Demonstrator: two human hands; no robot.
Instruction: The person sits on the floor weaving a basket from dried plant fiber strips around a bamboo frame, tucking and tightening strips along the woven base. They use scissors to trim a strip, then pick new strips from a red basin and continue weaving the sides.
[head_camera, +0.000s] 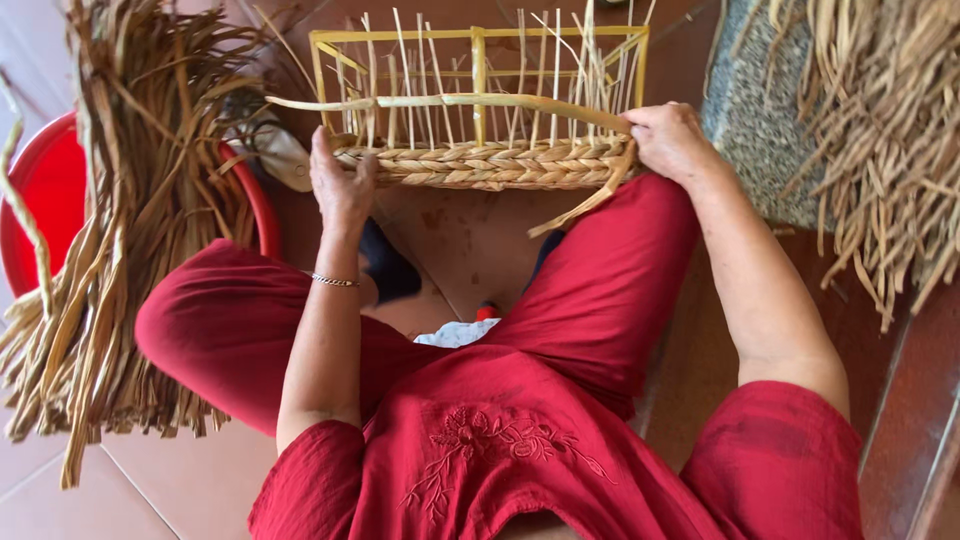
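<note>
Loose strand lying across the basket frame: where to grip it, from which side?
Probably at its right end, from the right, where the right hand already pinches the loose strand. There it meets the woven braid and is braced; its left end hangs free beyond the yellow frame, near the left hand.

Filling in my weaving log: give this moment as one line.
left hand: grips braided band | right hand: holds flat strand | yellow frame: upright stakes | red basin: dried fibre

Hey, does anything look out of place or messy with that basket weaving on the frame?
Nothing looks damaged. One loose strand end sticks out slantwise below the braided band, near the right hand, not tucked in. The left hand steadies the band's other end on the yellow frame.
</note>
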